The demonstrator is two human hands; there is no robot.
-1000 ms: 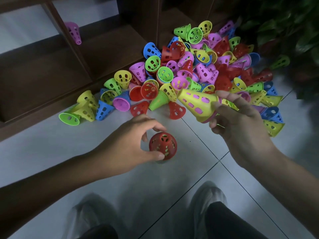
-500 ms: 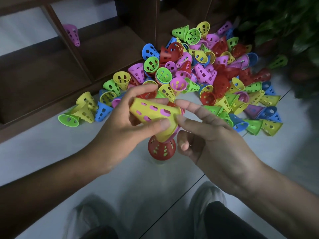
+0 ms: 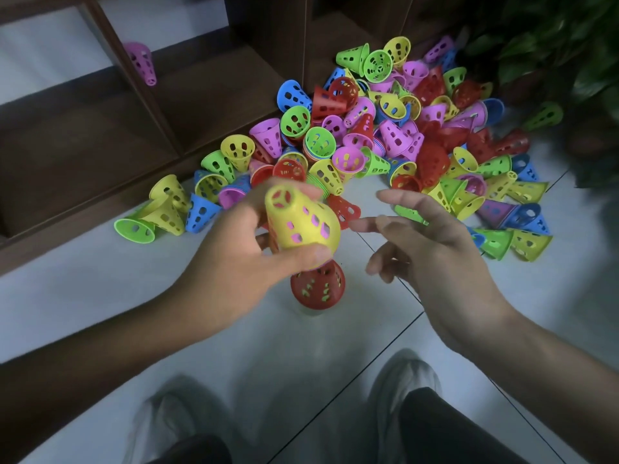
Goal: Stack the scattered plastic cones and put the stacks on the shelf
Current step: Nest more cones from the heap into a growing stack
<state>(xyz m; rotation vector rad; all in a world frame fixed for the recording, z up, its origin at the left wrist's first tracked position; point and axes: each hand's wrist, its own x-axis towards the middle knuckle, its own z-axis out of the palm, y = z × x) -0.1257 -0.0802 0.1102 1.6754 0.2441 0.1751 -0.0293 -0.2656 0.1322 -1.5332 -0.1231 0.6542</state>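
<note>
Right now, from the head camera, my left hand [image 3: 234,259] grips the yellow cone [image 3: 301,222], thumb curled under its wide rim and fingers wrapped over the far side, so the narrow closed tip tilts up and away from me. Pink shows through its holes, so I judge another cone is nested inside it. Directly below it, the red cone [image 3: 318,286] stands on the tiled floor [image 3: 234,346], wide end down as far as I can tell, with yellow-green showing through its holes.

My right hand [image 3: 432,242] holds nothing; its fingers are loosely spread and slightly bent, just beside the yellow cone but apart from it.

Beyond both hands lies the pile of loose cones [image 3: 385,139], red, pink, blue, green and yellow, tumbled against the foot of the dark wooden shelf [image 3: 83,139]. One pink cone [image 3: 142,61] hangs or leans on the shelf's slanted upright; I cannot tell which. A leafy plant [image 3: 552,38] fills the upper right corner, and my shoes [image 3: 405,376] sit blurred at the bottom.

These cones look thin, light and fairly stiff, with smooth walls full of holes. I expect they would slip under a loose pinch and flex if squeezed hard, so the wide rim or the mid-wall is the place to hold. Dropping the yellow one over the red one needs the axes lined up, or it may jam crooked.
</note>
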